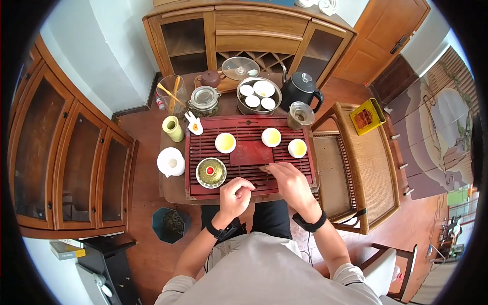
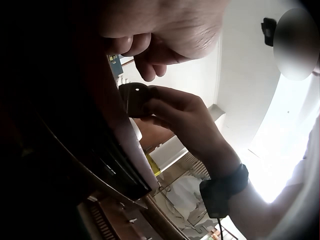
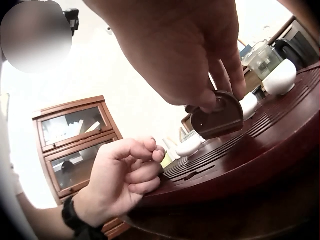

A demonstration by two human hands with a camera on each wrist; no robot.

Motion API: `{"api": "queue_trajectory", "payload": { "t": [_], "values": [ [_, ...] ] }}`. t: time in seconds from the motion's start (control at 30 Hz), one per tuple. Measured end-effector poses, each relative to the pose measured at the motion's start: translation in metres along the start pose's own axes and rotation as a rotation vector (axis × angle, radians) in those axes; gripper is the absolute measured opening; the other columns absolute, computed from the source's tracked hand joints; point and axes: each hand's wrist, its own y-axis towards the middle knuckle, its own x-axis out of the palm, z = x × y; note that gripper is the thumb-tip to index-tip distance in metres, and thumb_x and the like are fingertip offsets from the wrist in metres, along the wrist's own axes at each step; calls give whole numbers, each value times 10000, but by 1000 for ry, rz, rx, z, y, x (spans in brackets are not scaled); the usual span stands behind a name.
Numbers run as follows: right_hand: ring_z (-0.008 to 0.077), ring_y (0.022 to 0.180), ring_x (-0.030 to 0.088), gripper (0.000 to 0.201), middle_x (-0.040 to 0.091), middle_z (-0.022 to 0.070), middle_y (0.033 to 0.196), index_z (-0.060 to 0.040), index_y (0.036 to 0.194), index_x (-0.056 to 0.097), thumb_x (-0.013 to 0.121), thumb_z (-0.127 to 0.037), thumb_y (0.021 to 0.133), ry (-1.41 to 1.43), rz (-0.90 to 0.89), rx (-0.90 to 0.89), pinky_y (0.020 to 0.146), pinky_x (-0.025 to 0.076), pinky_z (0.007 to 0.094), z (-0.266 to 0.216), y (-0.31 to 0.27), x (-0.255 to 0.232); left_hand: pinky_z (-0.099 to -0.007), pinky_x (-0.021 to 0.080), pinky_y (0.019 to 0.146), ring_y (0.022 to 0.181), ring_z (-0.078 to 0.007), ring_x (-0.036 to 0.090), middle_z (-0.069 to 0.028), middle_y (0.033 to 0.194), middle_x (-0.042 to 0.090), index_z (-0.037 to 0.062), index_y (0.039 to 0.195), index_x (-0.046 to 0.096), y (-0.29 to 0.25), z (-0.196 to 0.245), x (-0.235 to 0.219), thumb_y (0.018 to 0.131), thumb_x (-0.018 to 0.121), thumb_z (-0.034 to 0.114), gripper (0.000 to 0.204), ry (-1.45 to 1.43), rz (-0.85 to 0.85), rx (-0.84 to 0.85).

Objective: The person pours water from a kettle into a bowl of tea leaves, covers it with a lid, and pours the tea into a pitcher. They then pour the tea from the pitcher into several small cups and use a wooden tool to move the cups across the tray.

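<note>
My right hand (image 1: 291, 184) pinches a small dark brown piece (image 3: 218, 122), rounded on one side with a straight edge, close over the front of the red slatted tea tray (image 1: 251, 152). Its thumb and fingers grip the piece from above. By the tray's front edge is my left hand (image 1: 235, 198), fingers loosely curled and holding nothing. Three white cups of yellow tea stand on the tray: a left cup (image 1: 225, 143), a middle cup (image 1: 271, 137) and a right cup (image 1: 297, 148). A lidded gaiwan (image 1: 211, 173) with a red knob sits at the front left.
Left of the tray are a white pitcher (image 1: 171, 162), a green vase (image 1: 173, 129) and a white hand-shaped ornament (image 1: 193, 123). Behind it stand a glass jar (image 1: 204, 100), a pot of white cups (image 1: 259, 95), a black kettle (image 1: 303, 90) and a glass pitcher (image 1: 300, 116).
</note>
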Motion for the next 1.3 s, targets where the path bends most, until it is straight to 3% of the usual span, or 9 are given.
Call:
{"api": "queue_trajectory", "payload": {
  "t": [0.13, 0.2, 0.23, 0.57, 0.67, 0.87, 0.93, 1.13, 1.3],
  "values": [
    [332, 1162, 701, 420, 758, 143, 1202, 1, 1209, 730, 619, 64, 809, -15, 119, 22, 985, 588, 421, 5, 1, 6, -234, 337, 507, 551, -47, 462, -40, 881, 741, 33, 894, 746, 1, -1, -4, 861, 634, -88, 168, 13, -25, -6],
    [321, 1180, 696, 414, 757, 132, 1217, -4, 1206, 734, 630, 54, 809, -101, 121, 22, 1000, 581, 429, 10, 1, 13, -270, 462, 603, 685, -133, 629, -85, 883, 743, 9, 894, 737, 2, 6, -5, 868, 597, -101, 180, 72, -75, -21],
    [313, 1197, 690, 412, 756, 126, 1228, -10, 1204, 739, 642, 38, 806, -139, 114, 8, 1027, 564, 432, 14, 0, 19, -284, 473, 605, 681, -160, 637, -100, 878, 742, 9, 892, 735, 1, 5, -4, 863, 605, -93, 168, 72, -75, -22],
    [283, 1192, 689, 418, 759, 87, 1222, -24, 1198, 745, 664, 8, 789, -107, -46, -20, 1008, 563, 414, 3, -29, 6, -226, 413, 588, 678, -71, 574, -69, 906, 742, 10, 880, 736, 0, -1, -2, 880, 592, -122, 195, 9, -38, -98],
    [256, 1155, 688, 395, 746, 81, 1201, -37, 1185, 731, 683, -35, 793, -144, -51, -37, 981, 571, 394, -3, -33, -6, -231, 325, 508, 567, -44, 464, -34, 865, 729, 28, 890, 742, 0, -3, -2, 885, 632, -84, 158, -27, -6, -45],
    [288, 1117, 725, 388, 776, 98, 1187, 3, 1158, 739, 682, 13, 775, -142, 180, -15, 957, 586, 406, -4, -11, 9, -297, 361, 507, 533, -149, 507, -74, 672, 626, 4, 709, 651, -4, -7, -15, 770, 523, -66, 158, -98, -122, -13],
    [294, 1166, 710, 411, 765, 104, 1229, -6, 1172, 742, 677, 18, 767, -93, 173, -42, 976, 582, 402, -1, -2, 23, -338, 379, 509, 522, -213, 514, -98, 620, 585, 3, 649, 603, -2, -3, -17, 740, 481, -3, 152, -112, -156, -28],
    [320, 1262, 666, 468, 735, 120, 1302, -14, 1203, 744, 686, -15, 738, 16, 38, -197, 1056, 571, 420, 6, 2, 53, -326, 338, 492, 487, -181, 455, -95, 593, 579, -3, 612, 569, -2, -4, -17, 753, 480, 45, 173, -162, -151, 8],
    [313, 1284, 668, 456, 743, 107, 1282, -30, 1187, 747, 693, 21, 737, 34, -60, -105, 1028, 597, 414, 3, -14, 13, -331, 403, 514, 507, -215, 534, -104, 605, 605, 4, 656, 603, -4, -6, -18, 793, 483, 37, 185, -159, -172, -16]
  ]
}}
